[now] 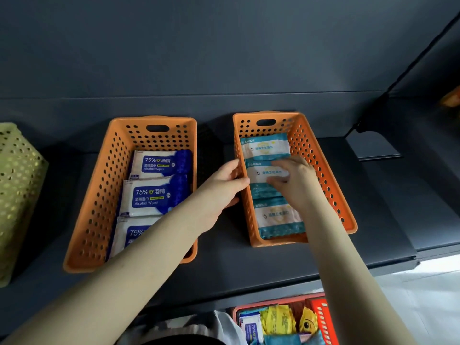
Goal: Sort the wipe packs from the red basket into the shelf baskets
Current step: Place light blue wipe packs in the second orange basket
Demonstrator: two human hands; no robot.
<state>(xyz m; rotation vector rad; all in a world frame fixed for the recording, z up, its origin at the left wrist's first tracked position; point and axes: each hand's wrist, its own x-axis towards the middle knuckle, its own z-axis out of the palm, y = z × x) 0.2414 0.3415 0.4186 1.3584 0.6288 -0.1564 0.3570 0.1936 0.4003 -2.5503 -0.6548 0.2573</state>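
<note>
Head view. At far left edge, green basket (17, 195). Then left orange basket (99, 195), three blue packs (154, 197) in a row inside. I see left hand (221, 188) gripping the left wall of right orange basket (323, 175); right hand (296, 180) inside it, fingers curled on middle teal pack (258, 174). Lower right: red basket (323, 319), mixed packs in it.

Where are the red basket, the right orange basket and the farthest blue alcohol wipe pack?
red basket (324, 319), head view, on its right wall.
right orange basket (306, 143), head view, on its right inner wall.
farthest blue alcohol wipe pack (159, 164), head view, on its printed label.
</note>
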